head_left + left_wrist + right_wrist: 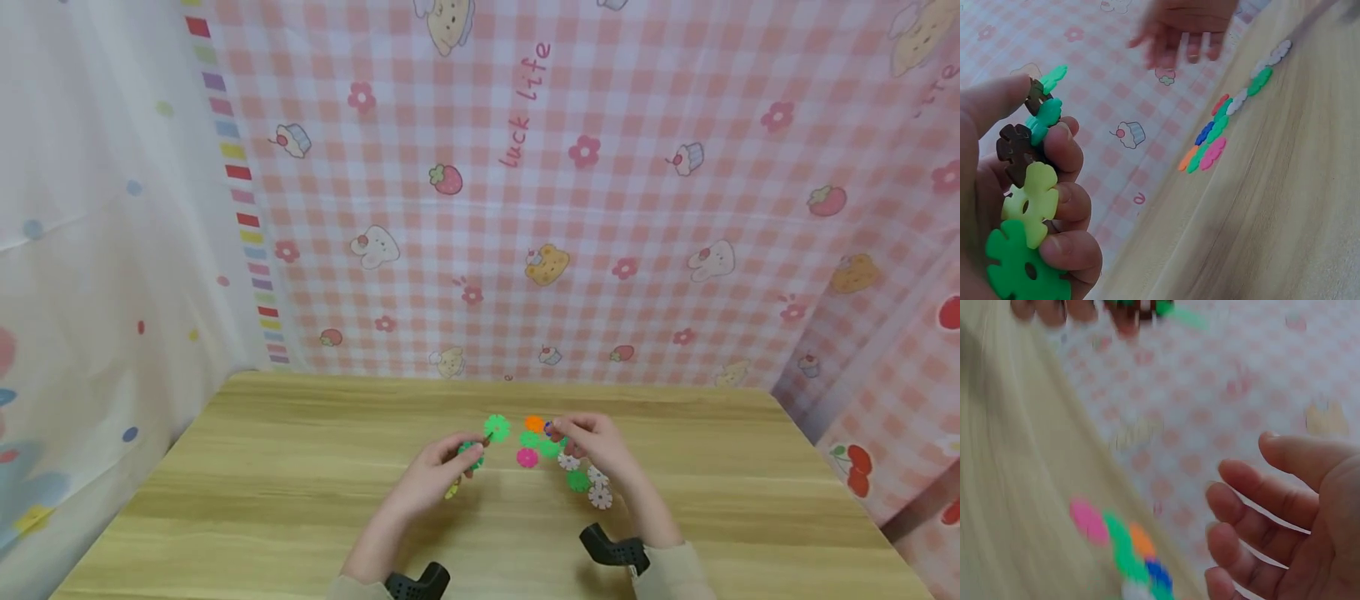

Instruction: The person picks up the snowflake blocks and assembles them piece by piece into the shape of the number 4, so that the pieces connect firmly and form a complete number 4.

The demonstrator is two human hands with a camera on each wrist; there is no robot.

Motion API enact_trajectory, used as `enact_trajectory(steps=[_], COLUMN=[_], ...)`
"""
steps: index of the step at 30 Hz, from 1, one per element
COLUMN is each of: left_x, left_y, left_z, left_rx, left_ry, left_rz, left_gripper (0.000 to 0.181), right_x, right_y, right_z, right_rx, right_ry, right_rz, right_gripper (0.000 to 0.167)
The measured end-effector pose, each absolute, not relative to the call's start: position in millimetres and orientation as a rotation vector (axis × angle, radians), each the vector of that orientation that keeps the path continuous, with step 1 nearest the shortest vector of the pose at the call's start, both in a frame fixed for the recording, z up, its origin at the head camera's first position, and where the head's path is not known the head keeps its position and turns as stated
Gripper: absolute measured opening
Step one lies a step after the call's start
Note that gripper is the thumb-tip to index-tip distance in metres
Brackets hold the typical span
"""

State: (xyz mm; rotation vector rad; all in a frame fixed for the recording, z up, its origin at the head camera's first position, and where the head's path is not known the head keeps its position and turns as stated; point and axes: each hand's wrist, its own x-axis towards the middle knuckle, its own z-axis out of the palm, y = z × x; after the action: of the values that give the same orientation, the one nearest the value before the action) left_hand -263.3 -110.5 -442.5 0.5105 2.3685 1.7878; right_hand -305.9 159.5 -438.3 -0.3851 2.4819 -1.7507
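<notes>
My left hand [438,473] grips a chain of interlocked plastic snowflake discs. In the left wrist view the chain has a green disc [1025,265] at its lower end, then a yellow disc [1046,181], brown and teal ones, and a light green disc [1055,77] at the tip. Fingers curl behind the chain, and the thumb lies near its top. My right hand [1310,506] hangs over the loose discs with fingers loosely bent and spread, nothing between them. Under and beside it lie a pink disc [527,457], an orange disc [534,423] and a blue disc [1204,133].
More loose discs lie on the wooden table [300,483], among them a green disc [578,481] and a white disc [600,497]. A pink checked curtain [480,308] hangs behind the table. Black wrist mounts [615,550] sit on both forearms.
</notes>
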Motion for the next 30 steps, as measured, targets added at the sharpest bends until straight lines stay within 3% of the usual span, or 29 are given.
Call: enact_trajectory(steps=[11, 16, 21, 30], left_x=[-262.1, -262.7, -262.8, -262.2], left_y=[-111.8, -113.0, -115.6, -117.7], left_z=[-441.5, -440.8, -440.2, -438.7], left_rx=[0.441, 0.442, 0.428, 0.452], left_ry=[2.383, 2.388, 2.395, 2.393], left_rz=[1.797, 1.791, 1.804, 1.807], left_gripper=[0.040, 0.040, 0.039, 0.038], right_x=[-304.6, -304.5, -304.8, -303.8], right_y=[216.5, 228.0, 234.3, 236.7], right_z=[-473.2, -483.3, -490.0, -493.2], right_rx=[-0.070, -0.245, -0.499, -0.586], right_ry=[2.598, 2.696, 2.675, 2.745], right_rz=[-1.772, -1.589, -1.449, -1.300], right_gripper=[0.027, 0.022, 0.034, 0.037])
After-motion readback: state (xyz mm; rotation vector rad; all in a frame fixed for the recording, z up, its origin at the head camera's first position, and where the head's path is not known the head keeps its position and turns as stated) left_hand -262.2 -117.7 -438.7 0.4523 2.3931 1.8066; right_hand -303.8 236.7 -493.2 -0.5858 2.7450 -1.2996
